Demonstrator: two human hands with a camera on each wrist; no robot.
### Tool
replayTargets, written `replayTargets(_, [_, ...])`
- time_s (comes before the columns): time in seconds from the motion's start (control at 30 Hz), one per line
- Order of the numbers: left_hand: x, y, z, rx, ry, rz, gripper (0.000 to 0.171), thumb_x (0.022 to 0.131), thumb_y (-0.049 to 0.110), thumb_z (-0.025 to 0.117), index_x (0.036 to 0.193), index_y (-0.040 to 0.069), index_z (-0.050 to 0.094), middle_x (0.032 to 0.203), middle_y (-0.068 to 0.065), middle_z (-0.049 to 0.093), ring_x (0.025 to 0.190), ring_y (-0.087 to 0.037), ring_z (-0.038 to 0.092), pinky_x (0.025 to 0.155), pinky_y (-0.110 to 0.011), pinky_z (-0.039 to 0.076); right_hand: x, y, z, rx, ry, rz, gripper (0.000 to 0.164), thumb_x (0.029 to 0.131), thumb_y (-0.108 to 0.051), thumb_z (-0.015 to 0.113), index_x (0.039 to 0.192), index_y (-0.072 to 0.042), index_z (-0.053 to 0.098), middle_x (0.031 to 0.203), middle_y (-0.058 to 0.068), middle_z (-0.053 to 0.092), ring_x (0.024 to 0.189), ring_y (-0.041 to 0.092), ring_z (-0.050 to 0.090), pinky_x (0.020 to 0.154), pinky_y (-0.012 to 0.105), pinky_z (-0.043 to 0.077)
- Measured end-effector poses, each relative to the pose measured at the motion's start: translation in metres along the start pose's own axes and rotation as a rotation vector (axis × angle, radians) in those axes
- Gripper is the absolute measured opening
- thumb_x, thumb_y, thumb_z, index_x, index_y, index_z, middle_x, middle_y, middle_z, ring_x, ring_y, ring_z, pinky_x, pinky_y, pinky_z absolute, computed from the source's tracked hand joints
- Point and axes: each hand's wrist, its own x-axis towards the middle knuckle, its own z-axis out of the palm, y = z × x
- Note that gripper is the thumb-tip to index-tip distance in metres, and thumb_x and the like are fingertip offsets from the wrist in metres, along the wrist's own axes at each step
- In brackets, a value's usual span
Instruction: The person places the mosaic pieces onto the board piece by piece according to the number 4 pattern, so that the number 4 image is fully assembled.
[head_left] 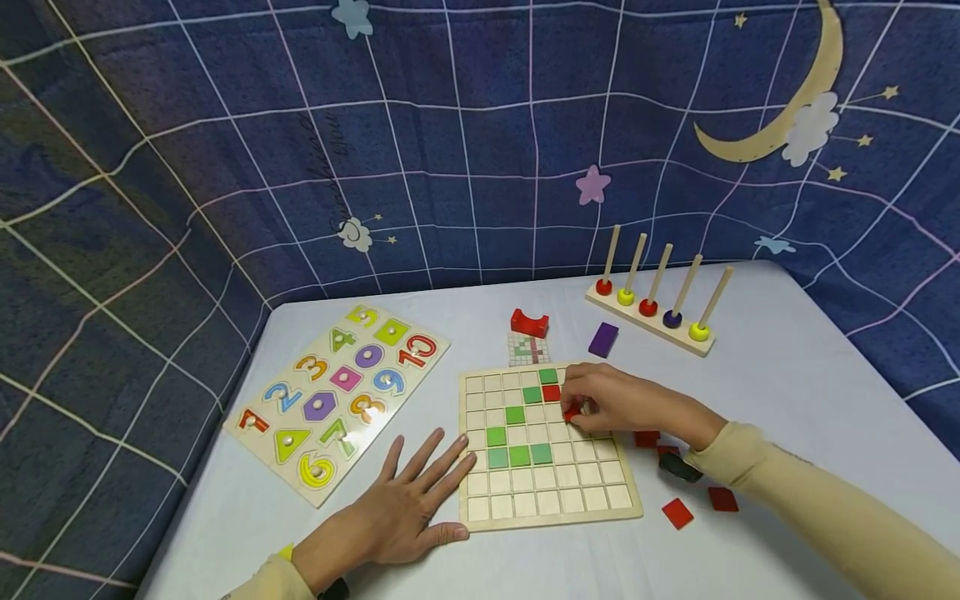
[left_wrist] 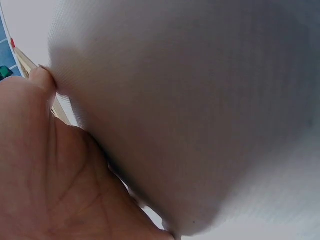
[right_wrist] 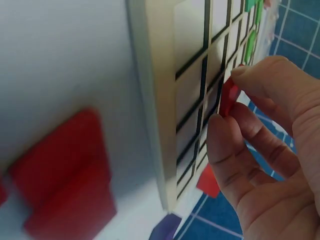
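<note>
A wooden grid board [head_left: 551,504] lies on the white table, with several green tiles [head_left: 519,456] and a red tile [head_left: 551,392] set in its squares. My right hand [head_left: 611,398] pinches another red tile [right_wrist: 229,97] between thumb and fingers over the board's right side, tilted against the grid in the right wrist view. Flat on the table, fingers spread, my left hand [head_left: 408,508] rests with its fingertips and thumb at the board's left edge. In the left wrist view the palm and the pale cloth fill most of the frame.
Loose red tiles [head_left: 677,513] lie right of the board, partly under the right forearm. Behind the board are a small pattern card [head_left: 528,350] in a red holder [head_left: 529,323] and a purple block [head_left: 603,340]. A peg stand [head_left: 651,321] and number puzzle [head_left: 337,400] flank them.
</note>
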Motion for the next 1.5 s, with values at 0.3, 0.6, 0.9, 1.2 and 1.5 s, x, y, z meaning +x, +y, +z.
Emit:
replayTargets(0.3, [0.001,0.002,-0.003,0.0,-0.015,0.0,0.09,0.1,0.084,0.03,0.173,0.039,0.004,0.183,0.013,-0.005,0.171,-0.029,-0.002,0.129,-0.075,0.003,0.011,0.0,0.012,0.004,0.04,-0.04,0.005,0.097,-0.007,0.077,0.098,-0.011,0.079,0.098,0.001,0.067,0.09,0.016,0.059,0.075,0.022,0.051])
replayTargets(0.6, [0.001,0.002,-0.006,0.001,-0.034,-0.008,0.09,0.1,0.084,0.031,0.173,0.039,0.003,0.183,0.014,-0.007,0.171,-0.028,-0.004,0.129,-0.074,0.001,0.011,-0.001,0.014,-0.015,0.071,-0.055,0.006,0.097,-0.005,0.077,0.098,-0.008,0.081,0.096,-0.001,0.067,0.089,0.016,0.058,0.076,0.022,0.05])
replayTargets(0.9, [0.0,0.001,-0.005,-0.011,-0.028,-0.008,0.09,0.1,0.083,0.033,0.173,0.039,0.004,0.183,0.013,-0.006,0.171,-0.029,-0.003,0.129,-0.074,0.001,0.008,-0.005,0.013,-0.022,0.055,-0.037,0.006,0.095,-0.006,0.076,0.099,-0.008,0.08,0.099,0.001,0.067,0.091,0.018,0.058,0.079,0.024,0.049])
replayTargets(1.2, [0.001,0.002,-0.004,-0.018,-0.048,-0.017,0.09,0.1,0.084,0.032,0.173,0.04,0.004,0.183,0.013,-0.006,0.171,-0.029,-0.004,0.13,-0.074,0.0,-0.007,-0.002,0.004,0.096,0.061,0.021,0.012,0.096,-0.003,0.076,0.105,-0.008,0.08,0.118,0.006,0.067,0.089,0.021,0.065,0.076,0.026,0.061])
replayTargets(1.5, [0.001,0.002,-0.005,-0.005,-0.052,-0.022,0.091,0.1,0.085,0.031,0.173,0.04,0.003,0.183,0.013,-0.007,0.171,-0.029,-0.005,0.13,-0.074,0.0,-0.026,0.006,0.0,0.052,0.06,0.061,0.012,0.095,-0.005,0.076,0.106,-0.009,0.08,0.119,0.007,0.069,0.085,0.012,0.063,0.076,0.024,0.057])
